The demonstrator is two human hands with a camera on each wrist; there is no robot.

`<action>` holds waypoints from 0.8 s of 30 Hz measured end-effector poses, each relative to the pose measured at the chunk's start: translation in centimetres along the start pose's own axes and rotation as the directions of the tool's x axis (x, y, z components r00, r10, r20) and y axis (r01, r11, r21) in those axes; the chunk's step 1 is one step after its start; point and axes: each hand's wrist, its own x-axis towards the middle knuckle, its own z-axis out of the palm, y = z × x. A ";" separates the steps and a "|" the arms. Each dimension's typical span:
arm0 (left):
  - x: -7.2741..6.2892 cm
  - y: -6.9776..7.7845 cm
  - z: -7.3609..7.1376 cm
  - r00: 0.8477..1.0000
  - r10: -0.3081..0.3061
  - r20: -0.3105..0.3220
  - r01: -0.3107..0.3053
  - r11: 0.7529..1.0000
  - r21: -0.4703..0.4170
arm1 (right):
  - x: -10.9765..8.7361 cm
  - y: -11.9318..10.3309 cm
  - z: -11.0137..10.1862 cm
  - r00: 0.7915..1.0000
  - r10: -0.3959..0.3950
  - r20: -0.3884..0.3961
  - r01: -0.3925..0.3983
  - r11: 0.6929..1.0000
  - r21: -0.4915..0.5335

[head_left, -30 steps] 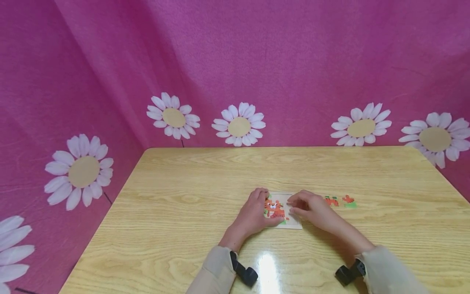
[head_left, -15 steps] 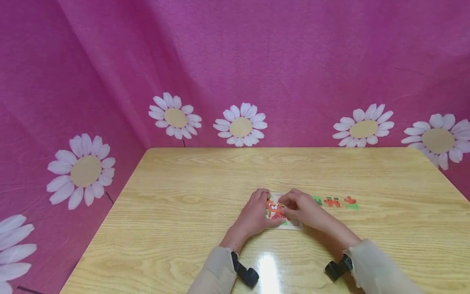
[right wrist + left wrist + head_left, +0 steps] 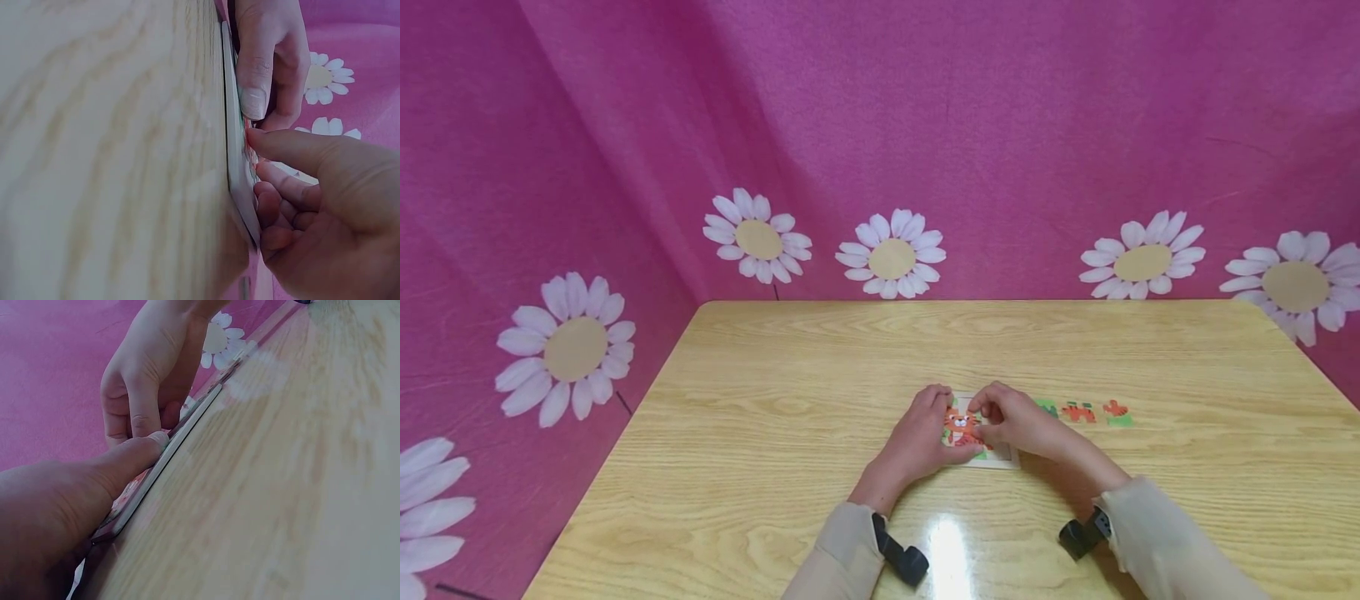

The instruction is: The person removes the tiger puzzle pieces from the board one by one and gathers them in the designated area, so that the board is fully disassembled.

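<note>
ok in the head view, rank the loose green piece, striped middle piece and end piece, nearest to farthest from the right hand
1. Green piece, just past the right hand, partly hidden
2. Striped middle piece, to its right
3. End piece, rightmost

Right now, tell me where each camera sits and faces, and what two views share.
Head: on the head, facing forward and down to the pale wooden table, white rectangular puzzle tray and pink floral cloth; left hand, right hand, beige sleeves show.
Left wrist: on that wrist, low along the tray's edge, toward the right hand; both hands show.
Right wrist: on that wrist, low along the tray's edge, toward the left hand; both hands show.
Both wrist views share hands, table, tray edge and cloth.
</note>
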 end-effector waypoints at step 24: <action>0.0 -0.1 0.1 1.000 0.001 0.008 -0.001 1.000 0.027 | -1.0 -0.6 0.9 0.991 -0.071 -0.111 0.071 0.997 -0.005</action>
